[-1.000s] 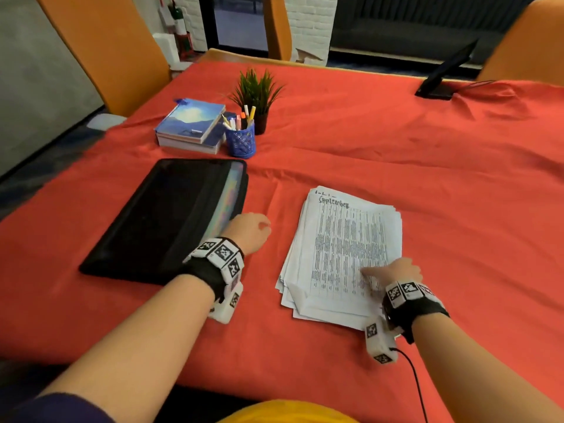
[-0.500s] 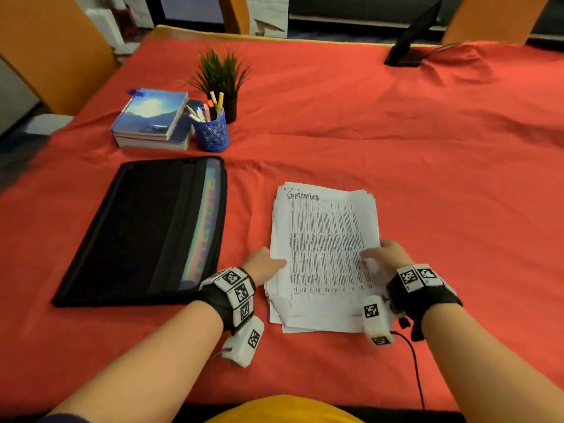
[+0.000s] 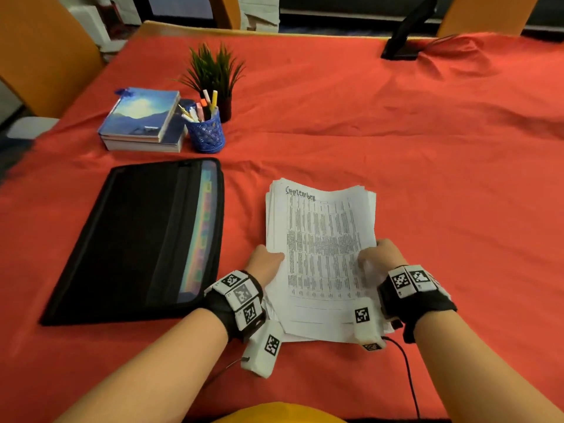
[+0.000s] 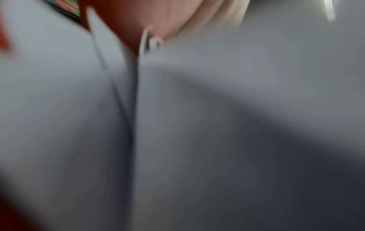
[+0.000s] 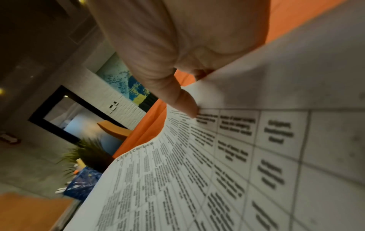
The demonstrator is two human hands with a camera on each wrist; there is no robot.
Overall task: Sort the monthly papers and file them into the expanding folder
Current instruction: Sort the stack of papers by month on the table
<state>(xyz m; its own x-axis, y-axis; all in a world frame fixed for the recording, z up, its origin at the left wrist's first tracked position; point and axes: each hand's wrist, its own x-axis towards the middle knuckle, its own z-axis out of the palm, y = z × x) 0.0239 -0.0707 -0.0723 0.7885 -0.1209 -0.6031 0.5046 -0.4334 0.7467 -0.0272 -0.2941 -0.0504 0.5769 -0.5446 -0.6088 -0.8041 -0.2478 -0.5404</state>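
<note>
A stack of printed papers, its top sheet headed "September", lies on the red tablecloth in front of me in the head view. My left hand grips the stack's left edge with the thumb on top. At the right edge my right hand does the same; the right wrist view shows its thumb pressed on the top sheet, which bows upward. The left wrist view is a blur of grey paper. The black expanding folder lies flat to the left, coloured tabs showing along its right side.
Behind the folder sit two stacked books, a blue pen cup and a small potted plant. A black stand is at the far table edge. Orange chairs surround the table.
My left hand moved right from beside the folder to the stack's left edge. Both hands now grip the papers, and the sheets are squared up and bowed.
</note>
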